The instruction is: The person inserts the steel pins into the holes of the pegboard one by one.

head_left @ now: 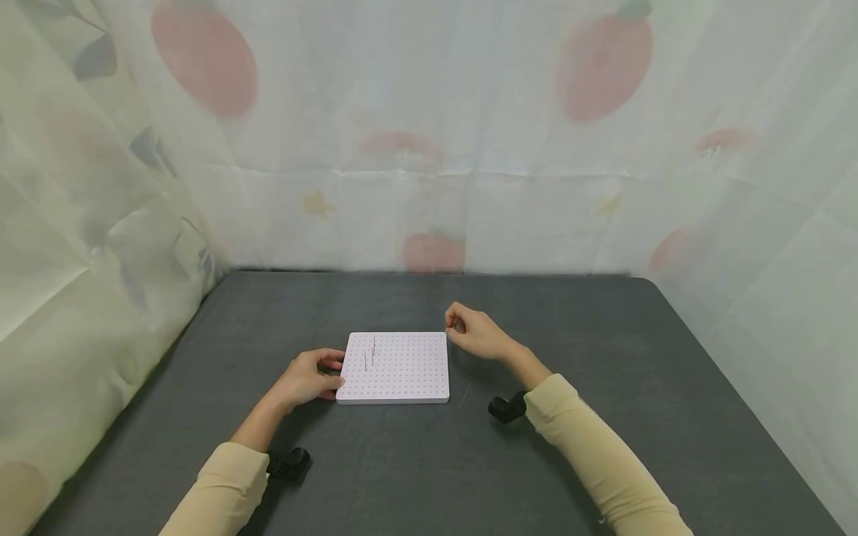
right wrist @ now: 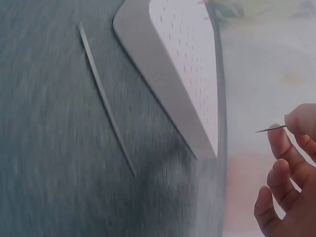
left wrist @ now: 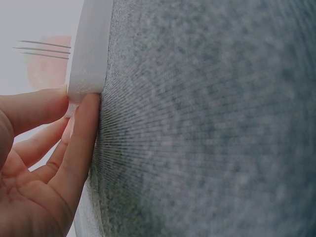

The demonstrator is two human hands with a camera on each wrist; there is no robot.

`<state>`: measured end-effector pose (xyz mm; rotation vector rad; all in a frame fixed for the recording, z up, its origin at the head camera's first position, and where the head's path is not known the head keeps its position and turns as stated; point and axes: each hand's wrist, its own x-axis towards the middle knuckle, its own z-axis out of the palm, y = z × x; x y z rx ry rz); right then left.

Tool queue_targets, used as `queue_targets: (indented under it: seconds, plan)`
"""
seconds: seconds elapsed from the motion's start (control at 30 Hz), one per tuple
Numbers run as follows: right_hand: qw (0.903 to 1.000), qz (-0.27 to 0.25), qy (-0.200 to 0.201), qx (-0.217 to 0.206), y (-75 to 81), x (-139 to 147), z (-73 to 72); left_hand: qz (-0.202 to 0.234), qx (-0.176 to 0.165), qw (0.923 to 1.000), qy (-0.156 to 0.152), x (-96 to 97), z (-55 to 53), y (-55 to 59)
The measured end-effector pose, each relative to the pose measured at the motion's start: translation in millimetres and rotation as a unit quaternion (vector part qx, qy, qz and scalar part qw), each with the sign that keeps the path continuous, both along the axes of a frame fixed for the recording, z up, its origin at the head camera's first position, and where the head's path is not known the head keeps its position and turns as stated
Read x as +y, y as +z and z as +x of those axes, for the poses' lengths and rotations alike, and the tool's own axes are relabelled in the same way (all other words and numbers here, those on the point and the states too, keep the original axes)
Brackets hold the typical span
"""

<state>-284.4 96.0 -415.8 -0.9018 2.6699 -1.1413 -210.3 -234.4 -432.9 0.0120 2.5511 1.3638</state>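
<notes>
A white board with rows of small holes lies flat on the dark table. Its left edge is held by my left hand; in the left wrist view the thumb and fingers grip a corner. Three thin needles stand upright in the board's left part. Just off the far right corner, my right hand pinches another thin metal needle between thumb and index finger, its other fingers loosely bent. One more needle lies on the table to the right of the board.
The dark grey table extends on all sides of the board. A printed curtain hangs behind it and along both sides. Each wrist carries a black camera mount, the right one near the loose needle.
</notes>
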Motion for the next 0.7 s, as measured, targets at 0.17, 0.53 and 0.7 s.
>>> queue_targets:
  seconds: [0.17,0.53,0.7]
  plan:
    - [0.9999,-0.006,-0.003,0.008,-2.7,-15,2.5,0.0,-0.003,1.0,0.003,0.4,0.0,1.0]
    - [0.9986,-0.018,-0.029,0.039,-5.0,-47,10.6,-0.003,-0.007,1.0,0.001,-1.2,-3.3,-3.4]
    - [0.9973,-0.026,-0.044,0.053,-5.7,-61,13.7,-0.002,-0.005,1.0,0.0,-1.1,-2.7,-2.8]
